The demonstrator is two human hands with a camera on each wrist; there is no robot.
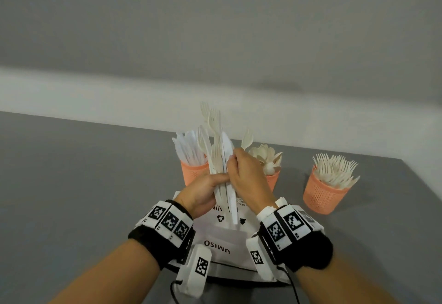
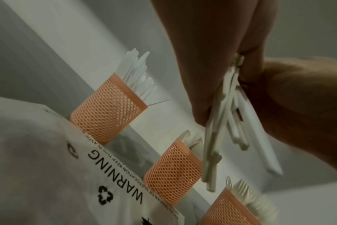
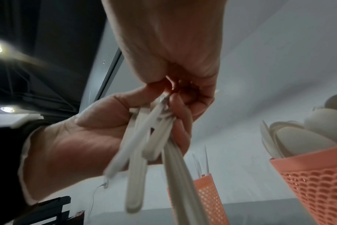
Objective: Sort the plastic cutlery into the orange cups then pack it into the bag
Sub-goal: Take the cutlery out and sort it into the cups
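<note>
A mixed cutlery bundle (image 1: pixel 218 155) of cream forks and white knives stands upright above the bag (image 1: pixel 224 239). My left hand (image 1: pixel 214 183) grips the bundle around its handles (image 2: pixel 219 121). My right hand (image 1: pixel 233 159) curls over from the right and pinches pieces in the upper part of the bundle (image 3: pixel 144 141); which piece it holds is hidden by the fingers. Three orange mesh cups stand behind the bag: a knife cup (image 1: pixel 191 172), a spoon cup (image 1: pixel 272 180) and a fork cup (image 1: pixel 320 196).
The white bag (image 2: pixel 38 152), printed with a warning text and a recycling mark, lies flat on the grey table (image 1: pixel 83 184) under both wrists. A pale wall (image 1: pixel 215 40) runs behind the cups. The table's right edge passes close to the fork cup.
</note>
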